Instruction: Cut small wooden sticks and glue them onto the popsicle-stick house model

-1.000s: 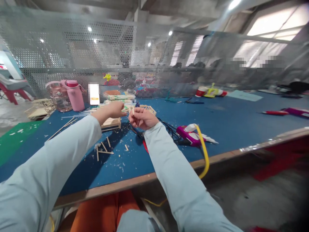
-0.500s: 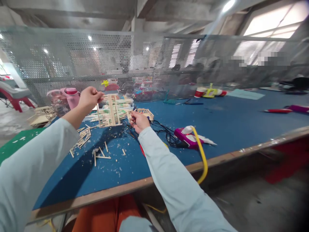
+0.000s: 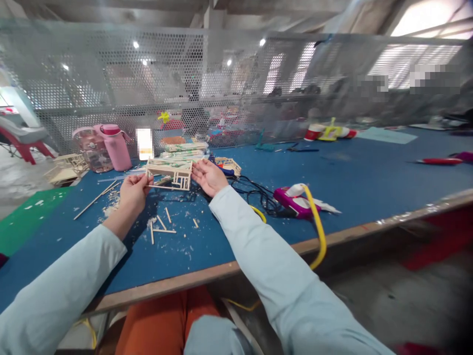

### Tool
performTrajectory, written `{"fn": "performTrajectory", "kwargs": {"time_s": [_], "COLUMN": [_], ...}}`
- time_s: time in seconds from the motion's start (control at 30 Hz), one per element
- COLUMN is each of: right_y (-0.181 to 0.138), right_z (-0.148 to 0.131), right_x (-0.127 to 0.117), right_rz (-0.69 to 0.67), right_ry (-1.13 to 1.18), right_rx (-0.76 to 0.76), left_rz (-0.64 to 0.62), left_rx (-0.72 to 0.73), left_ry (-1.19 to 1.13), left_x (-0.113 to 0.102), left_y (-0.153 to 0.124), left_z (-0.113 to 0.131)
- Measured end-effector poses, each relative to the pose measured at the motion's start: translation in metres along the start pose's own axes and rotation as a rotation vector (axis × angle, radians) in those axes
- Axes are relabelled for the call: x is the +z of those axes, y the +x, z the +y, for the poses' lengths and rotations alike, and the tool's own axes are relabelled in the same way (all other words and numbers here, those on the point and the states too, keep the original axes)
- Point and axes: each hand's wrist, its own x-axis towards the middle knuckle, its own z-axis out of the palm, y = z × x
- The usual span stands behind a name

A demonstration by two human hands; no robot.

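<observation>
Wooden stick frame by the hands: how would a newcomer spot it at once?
Start at the blue tabletop and look left of its middle. The left hand pinches one end of the wooden stick frame; the right hand is at the other. Unlike the loose sticks in front, it is joined together; unlike the angular frame behind the right hand, it is held.

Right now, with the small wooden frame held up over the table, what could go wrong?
The wooden frame has thin sticks, so the left hand pinching one end might crack it. The yellow cord hanging past the edge of the table could snag, perhaps disturbing the purple tool. The loose sticks nearby might get brushed aside.
</observation>
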Motion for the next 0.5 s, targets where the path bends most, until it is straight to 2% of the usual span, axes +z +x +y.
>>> {"fn": "performTrajectory", "kwargs": {"time_s": [0.13, 0.33, 0.5], "right_y": [0.001, 0.002, 0.004], "right_z": [0.005, 0.008, 0.008], "right_x": [0.002, 0.0, -0.003], "right_rz": [-0.037, -0.002, 0.021], "right_ry": [-0.06, -0.143, -0.244], "right_rx": [-0.052, -0.06, -0.02], "left_rz": [-0.058, -0.187, -0.231], "left_rx": [0.031, 0.26, 0.386], "left_ry": [0.369, 1.049, 1.326], "left_x": [-0.022, -0.038, -0.04], "left_y": [-0.015, -0.027, -0.032], "left_z": [0.0, 0.005, 0.003]}}
